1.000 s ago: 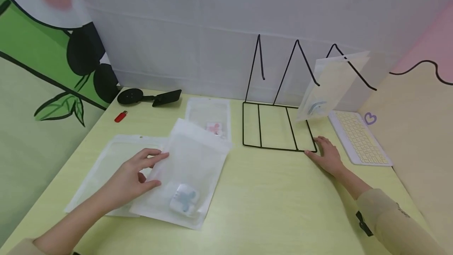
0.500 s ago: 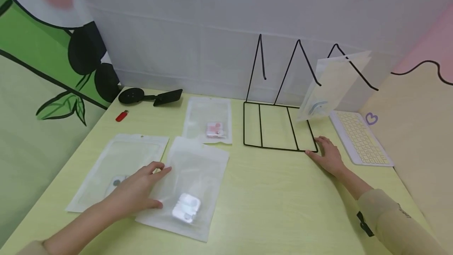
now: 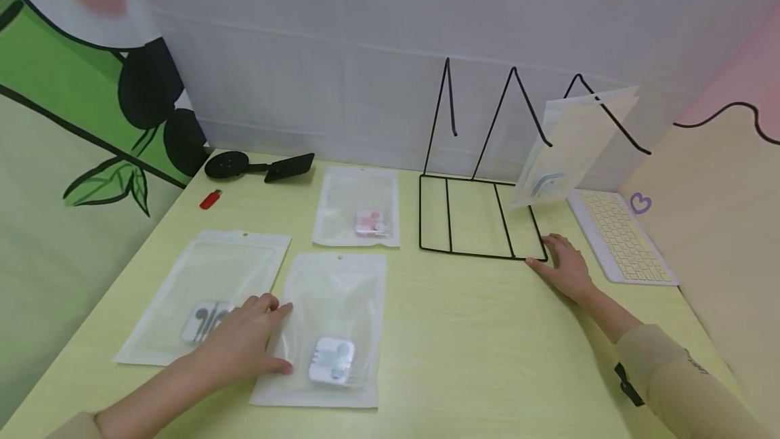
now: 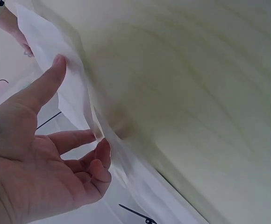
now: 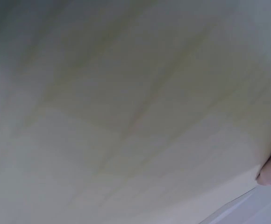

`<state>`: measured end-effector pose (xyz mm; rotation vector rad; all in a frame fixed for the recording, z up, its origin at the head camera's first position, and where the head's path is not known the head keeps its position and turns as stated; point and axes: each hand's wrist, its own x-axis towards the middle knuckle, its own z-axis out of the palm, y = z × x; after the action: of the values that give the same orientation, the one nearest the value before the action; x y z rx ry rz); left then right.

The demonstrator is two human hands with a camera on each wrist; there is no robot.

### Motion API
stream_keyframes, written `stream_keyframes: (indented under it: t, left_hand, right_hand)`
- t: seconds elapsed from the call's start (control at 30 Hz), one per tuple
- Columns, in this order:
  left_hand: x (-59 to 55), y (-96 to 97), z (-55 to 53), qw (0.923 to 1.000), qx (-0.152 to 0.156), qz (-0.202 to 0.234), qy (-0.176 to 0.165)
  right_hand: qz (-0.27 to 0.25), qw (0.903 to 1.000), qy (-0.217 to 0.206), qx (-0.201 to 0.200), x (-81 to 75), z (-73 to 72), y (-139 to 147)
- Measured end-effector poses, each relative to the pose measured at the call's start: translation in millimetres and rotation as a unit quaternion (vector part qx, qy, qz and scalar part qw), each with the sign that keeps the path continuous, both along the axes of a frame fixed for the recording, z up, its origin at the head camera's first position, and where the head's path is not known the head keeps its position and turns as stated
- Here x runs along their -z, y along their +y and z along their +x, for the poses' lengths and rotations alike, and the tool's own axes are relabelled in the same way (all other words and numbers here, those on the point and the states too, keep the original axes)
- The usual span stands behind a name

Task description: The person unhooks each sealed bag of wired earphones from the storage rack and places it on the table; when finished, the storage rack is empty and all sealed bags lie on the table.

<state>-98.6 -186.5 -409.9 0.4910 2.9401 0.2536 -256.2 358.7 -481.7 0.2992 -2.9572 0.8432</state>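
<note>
While touching the edge of the nearest pouch (image 3: 335, 320) with spread left hand (image 3: 244, 341), grips the wire rack (image 3: 481, 255) by its corner with right hand (image 3: 567, 268).
Rests the pouch flat, near left on the tabletop (image 3: 451, 344), perhaps for alignment; likely steadies the rack.

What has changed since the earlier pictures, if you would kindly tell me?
The front bag and left grip came nearer; the bag settled nearly flat, uncovering the back bag and more of the left bag. The right grip, rack and keyboard stayed put.
</note>
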Motion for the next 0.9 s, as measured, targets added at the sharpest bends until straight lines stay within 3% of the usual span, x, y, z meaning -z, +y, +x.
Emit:
stream_keyframes:
  t: [0.2,0.4,0.53,0.63,0.77,0.9]
  left_hand:
    - [-6.3,-0.2,-0.8,0.9999,-0.001,0.009,0.006]
    - [-43.7,10.3,-17.3,0.9991,0.012,0.018,0.036]
    - [-69.5,27.7,-43.6,0.9975,0.022,0.037,0.056]
    - [-79.3,43.9,-69.0,0.9962,0.033,0.054,0.060]
    - [-77.3,66.9,-101.9,0.9935,0.057,0.075,0.064]
    - [-62.2,92.7,-133.2,0.9908,0.083,0.078,0.074]
  right_hand:
    - [-0.005,1.0000,0.001,-0.003,0.2,0.5,-1.2]
    - [-0.006,1.0000,0.001,-0.004,-1.4,0.5,-1.6]
    - [-0.002,1.0000,-0.002,-0.002,-3.3,1.5,0.8]
    - [0.004,1.0000,-0.004,-0.001,-3.7,1.6,2.5]
    - [0.006,1.0000,-0.007,-0.003,-3.8,0.9,1.4]
    - [0.005,0.9999,-0.008,-0.004,-4.0,0.4,-1.0]
